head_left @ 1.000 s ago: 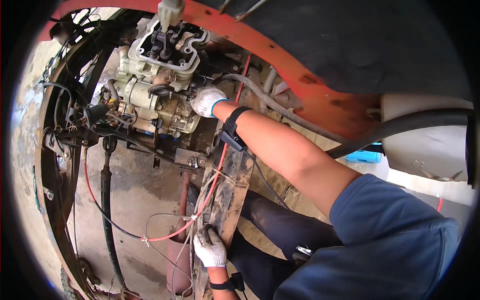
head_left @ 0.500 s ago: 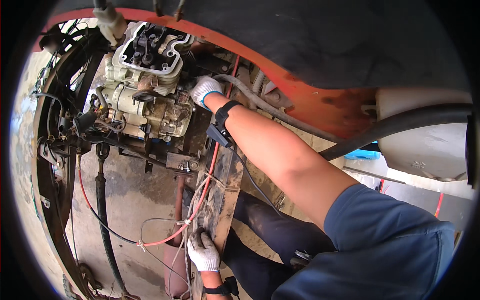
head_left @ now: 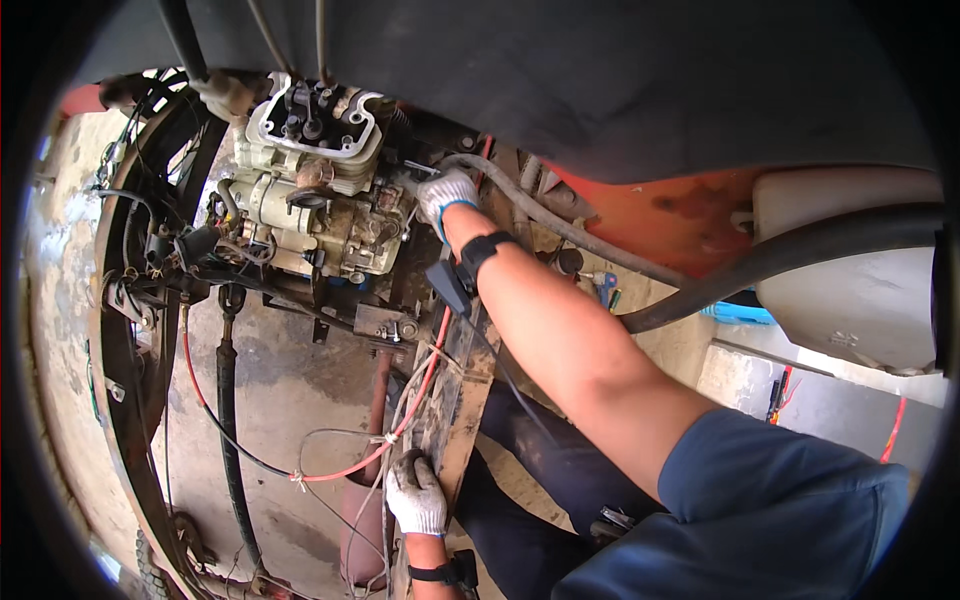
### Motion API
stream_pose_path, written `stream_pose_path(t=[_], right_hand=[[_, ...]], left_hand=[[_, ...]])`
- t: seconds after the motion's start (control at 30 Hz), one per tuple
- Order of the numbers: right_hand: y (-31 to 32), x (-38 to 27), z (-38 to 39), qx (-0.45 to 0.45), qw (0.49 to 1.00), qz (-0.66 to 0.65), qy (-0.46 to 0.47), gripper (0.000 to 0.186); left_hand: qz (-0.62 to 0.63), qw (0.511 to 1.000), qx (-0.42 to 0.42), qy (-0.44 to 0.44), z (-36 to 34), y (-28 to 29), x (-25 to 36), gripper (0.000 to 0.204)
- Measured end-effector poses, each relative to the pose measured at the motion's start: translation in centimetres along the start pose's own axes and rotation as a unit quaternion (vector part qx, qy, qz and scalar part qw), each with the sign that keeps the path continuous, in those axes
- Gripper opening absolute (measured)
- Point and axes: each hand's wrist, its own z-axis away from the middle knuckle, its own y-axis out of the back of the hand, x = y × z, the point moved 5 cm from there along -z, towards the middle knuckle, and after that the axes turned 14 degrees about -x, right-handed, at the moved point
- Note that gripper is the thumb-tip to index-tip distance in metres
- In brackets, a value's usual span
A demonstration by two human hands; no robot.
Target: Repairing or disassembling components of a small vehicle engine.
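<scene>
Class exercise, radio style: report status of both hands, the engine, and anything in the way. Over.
Right hand gloved, on the engine side. Left hand gloved, resting on the grimy plank. Red cable and thin wires strung beside the left hand.

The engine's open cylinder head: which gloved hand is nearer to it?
Right. The right hand reaches in against the engine just beside the cylinder head; the left hand rests far below on the dirty frame rail.

The engine (head_left: pixel 315 200) sits at upper left inside the frame rail (head_left: pixel 125 400). The right hand (head_left: pixel 445 195) rests against the engine's right side, beside a hose (head_left: pixel 560 225). Below, the left hand (head_left: pixel 415 495) presses on a plank (head_left: pixel 460 400), with a cable (head_left: pixel 400 430) just left.
</scene>
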Motion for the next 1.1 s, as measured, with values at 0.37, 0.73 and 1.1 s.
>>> stream_pose_path(t=[0.37,0.73,1.1], right_hand=[[-0.9,-5.5,21.8,0.029,0.599,-0.791,0.118,0.012],[-1.2,-10.5,28.3,0.045,0.817,-0.471,0.328,0.025],[-0.6,-10.2,25.5,-0.108,0.834,-0.406,0.358,0.045]], left_hand=[[0.091,0.992,0.083,-0.041,-6.1,9.0,10.2,0.043],[0.07,0.997,0.032,-0.001,-5.0,7.0,8.9,0.034],[-0.087,0.986,0.089,-0.112,-3.2,6.2,8.6,0.041]])
